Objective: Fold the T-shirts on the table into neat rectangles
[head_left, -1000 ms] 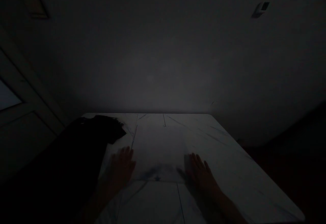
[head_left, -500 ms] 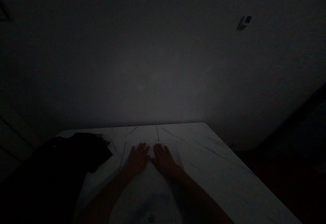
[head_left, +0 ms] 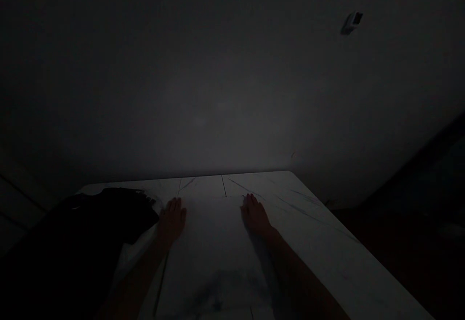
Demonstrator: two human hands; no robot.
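Hands lie palm down and well apart near the far edge of a white marble-look table point(head_left: 319, 242), crossed by a thin dark seam point(head_left: 224, 185). The left hand point(head_left: 172, 220) sits just beside the dark cloth point(head_left: 109, 213) heaped at the left of the table, its fingers together and pointing away from the body. In this dimness, I cannot tell whether its edge touches the cloth. The right hand point(head_left: 255, 215) rests on the bare surface right of centre, its fingers also flat. Neither hand is clamped on anything; both are open, with nothing visible between them.

The cloth spreads across the lower left of the frame and runs out of view, its folds too dark to read. A paler strip point(head_left: 132, 257) lies along its edge beside the left forearm point(head_left: 136, 276), perhaps white fabric, perhaps only the table. A bluish smudge point(head_left: 218, 296) marks the surface low in the middle.

With both hands flat like this, level palms and evenly spread weight would keep either one from dragging, and a clear view of the left hand's edge would settle where it meets the cloth.

Beyond the table, a plain wall point(head_left: 218, 92) fills the upper frame, with a small box point(head_left: 353, 21) mounted at upper right.
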